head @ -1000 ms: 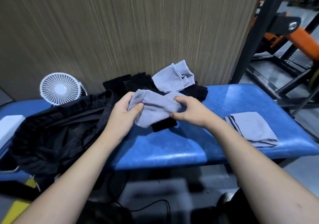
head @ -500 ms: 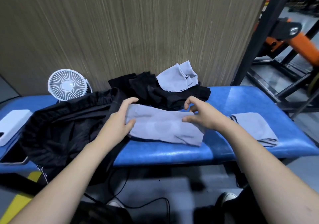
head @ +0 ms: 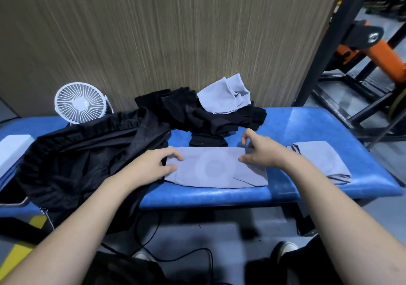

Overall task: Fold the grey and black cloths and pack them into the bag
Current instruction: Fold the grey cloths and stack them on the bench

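Note:
A grey cloth [head: 215, 168] lies flat along the front of the blue bench [head: 307, 126]. My left hand [head: 151, 166] holds its left end, thumb on top and fingers curled at the far corner. My right hand [head: 261, 150] pinches the far right corner with the thumb on the fabric and the index finger raised. Behind it sits a pile of black cloths [head: 197, 117] with a crumpled grey cloth [head: 224, 98] on top. A folded grey cloth [head: 320, 159] lies at the right. The black bag [head: 87, 153] sprawls on the left, touching the flat cloth's left end.
A small white fan [head: 80, 102] stands at the back left against the wood-grain panel [head: 175, 32]. A white box [head: 13, 150] sits at the far left edge. A black and orange metal frame [head: 351, 65] stands to the right. Cables run over the floor below the bench.
The grey cloth went from bunched between my hands to spread out and laid flat on the bench. My hands moved apart to its two ends.

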A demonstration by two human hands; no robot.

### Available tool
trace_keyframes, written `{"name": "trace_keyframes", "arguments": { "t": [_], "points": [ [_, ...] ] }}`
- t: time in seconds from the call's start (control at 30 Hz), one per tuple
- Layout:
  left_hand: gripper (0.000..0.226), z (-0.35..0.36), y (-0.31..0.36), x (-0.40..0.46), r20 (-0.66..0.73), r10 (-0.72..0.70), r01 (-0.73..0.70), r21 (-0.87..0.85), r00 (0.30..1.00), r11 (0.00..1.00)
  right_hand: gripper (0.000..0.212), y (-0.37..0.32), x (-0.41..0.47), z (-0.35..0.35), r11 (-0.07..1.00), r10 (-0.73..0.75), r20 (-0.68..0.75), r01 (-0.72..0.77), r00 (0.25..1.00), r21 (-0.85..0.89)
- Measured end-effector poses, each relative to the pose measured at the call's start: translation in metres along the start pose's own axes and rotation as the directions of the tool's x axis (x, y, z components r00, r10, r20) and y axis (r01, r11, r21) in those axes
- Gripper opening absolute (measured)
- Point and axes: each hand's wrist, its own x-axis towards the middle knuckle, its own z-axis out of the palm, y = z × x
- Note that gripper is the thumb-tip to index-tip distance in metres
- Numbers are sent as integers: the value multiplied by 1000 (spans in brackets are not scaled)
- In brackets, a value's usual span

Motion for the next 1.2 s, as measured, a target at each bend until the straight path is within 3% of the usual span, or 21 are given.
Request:
{"name": "trace_keyframes", "arguments": {
  "t": [0.13, 0.27, 0.43, 0.57, 0.77, 0.87, 1.03, 1.2],
  "points": [
    [26, 0, -3, 1, 41, -12, 14, -50, 999, 999, 44, 4, -7, -9, 999, 29, 92, -32, 995, 31],
    [22, 0, -3, 4, 76, -30, 36, -85, 997, 996, 32, 9, -14, -14, 997, 45, 138, -54, 989, 60],
    [22, 0, 6, 5, 201, -3, 28, -122, 980, 992, 28, 15, -13, -14, 994, 34, -41, -29, 999, 101],
    [23, 3, 7, 7, 212, 16, 8, -111, 977, 994, 26, 19, -14, -17, 984, 65, -135, -41, 989, 173],
    [26, 6, 4, 10, 203, 3, 20, -113, 979, 993, 14, 18, -22, -17, 974, 15, 67, -30, 998, 225],
    [31, 6, 3, 10, 197, -3, 25, -111, 980, 993, 18, 13, -25, -20, 962, -19, 36, 9, 999, 274],
    [28, 6, 6, 8, 180, -6, 32, -141, 984, 990, 24, -18, -30, -23, 821, -135, -89, 162, 987, 547],
    [26, 7, 1, 8, 175, 17, 21, -211, 985, 977, 20, -53, -24, -3, 772, -164, -128, 209, 978, 600]
  ]
}}
